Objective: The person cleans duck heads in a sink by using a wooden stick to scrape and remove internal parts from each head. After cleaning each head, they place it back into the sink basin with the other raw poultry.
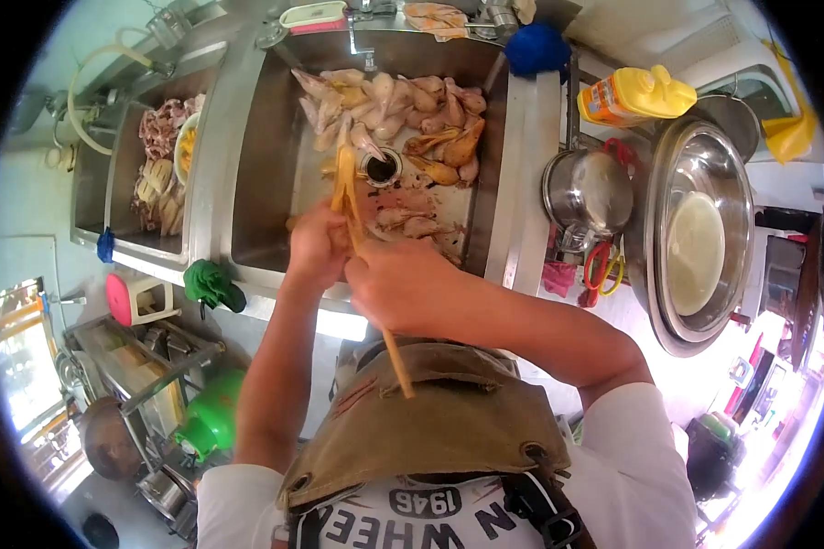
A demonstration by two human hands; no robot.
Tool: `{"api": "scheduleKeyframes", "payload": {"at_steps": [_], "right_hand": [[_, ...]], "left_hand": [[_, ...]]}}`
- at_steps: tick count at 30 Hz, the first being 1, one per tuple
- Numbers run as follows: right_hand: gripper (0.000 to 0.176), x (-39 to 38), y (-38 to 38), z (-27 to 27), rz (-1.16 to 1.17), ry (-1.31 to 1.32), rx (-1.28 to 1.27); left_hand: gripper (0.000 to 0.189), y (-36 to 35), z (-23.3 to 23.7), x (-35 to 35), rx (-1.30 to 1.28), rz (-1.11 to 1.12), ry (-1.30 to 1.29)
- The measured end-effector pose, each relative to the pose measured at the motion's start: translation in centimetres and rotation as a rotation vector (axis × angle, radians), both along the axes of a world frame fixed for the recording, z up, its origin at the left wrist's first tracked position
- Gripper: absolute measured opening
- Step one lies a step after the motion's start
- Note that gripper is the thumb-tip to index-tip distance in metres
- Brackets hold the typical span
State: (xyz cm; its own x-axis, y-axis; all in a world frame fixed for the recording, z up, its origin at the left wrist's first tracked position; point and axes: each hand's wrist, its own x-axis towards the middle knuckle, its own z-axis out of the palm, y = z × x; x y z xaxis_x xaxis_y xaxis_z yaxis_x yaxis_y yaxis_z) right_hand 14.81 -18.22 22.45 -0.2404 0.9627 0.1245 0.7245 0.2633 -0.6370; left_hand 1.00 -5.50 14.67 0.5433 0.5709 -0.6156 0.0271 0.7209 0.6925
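Note:
My left hand (316,247) and my right hand (398,284) meet over the front of a steel sink (247,183). The left hand grips a yellowish chicken piece (343,178) that sticks up toward the drain (380,166). The right hand is closed on a long bamboo stick (395,361), which slants down across my tan apron (430,412). The stick's upper end runs between both hands toward the chicken piece. Several raw chicken pieces (394,101) are piled at the back of the sink, and a few lie just beyond my hands.
A second sink (160,128) at left holds more meat. On the counter at right stand a steel pot (586,192), a large steel bowl (696,229), a yellow bottle (636,96) and red-handled scissors (600,265). A green cloth (212,284) hangs off the sink's front edge.

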Motion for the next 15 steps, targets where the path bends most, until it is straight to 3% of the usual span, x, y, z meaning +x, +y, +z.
{"api": "scheduleKeyframes", "payload": {"at_steps": [2,4,6,7,9,10,11,13,15], "right_hand": [[0.013,-0.7,0.2,-1.6,-0.034,-0.054,0.017],[0.011,-0.2,1.0,-3.9,-0.011,-0.179,0.118],[0.01,0.6,2.1,-6.4,-0.079,-0.101,0.227],[0.011,1.0,2.4,-7.3,-0.162,0.043,0.283],[0.014,2.2,3.0,-8.7,-0.387,0.439,0.076],[0.016,3.1,3.6,-8.5,-0.524,0.679,-0.185],[0.022,4.4,3.5,-8.0,-0.605,1.14,-0.342],[0.023,4.3,3.7,-7.9,-0.679,1.241,-0.494],[0.024,3.1,3.7,-7.7,-0.755,1.262,-0.543]], "left_hand": [[0.026,-2.2,2.8,2.7,0.035,0.162,0.15],[0.026,-2.5,-0.4,2.4,0.103,0.114,0.091],[0.027,-2.2,-1.7,2.2,0.114,0.045,0.069],[0.028,-2.0,-1.0,2.2,0.09,-0.002,0.081],[0.03,-2.1,-1.2,1.5,0.32,-0.178,0.164],[0.031,-1.9,-2.5,0.9,0.584,-0.305,0.236],[0.033,-1.6,-3.6,0.3,0.724,-0.379,0.256],[0.036,-1.1,-5.1,-0.4,0.887,-0.447,0.24],[0.039,-0.4,-5.8,-0.2,0.68,-0.378,0.245]]}}
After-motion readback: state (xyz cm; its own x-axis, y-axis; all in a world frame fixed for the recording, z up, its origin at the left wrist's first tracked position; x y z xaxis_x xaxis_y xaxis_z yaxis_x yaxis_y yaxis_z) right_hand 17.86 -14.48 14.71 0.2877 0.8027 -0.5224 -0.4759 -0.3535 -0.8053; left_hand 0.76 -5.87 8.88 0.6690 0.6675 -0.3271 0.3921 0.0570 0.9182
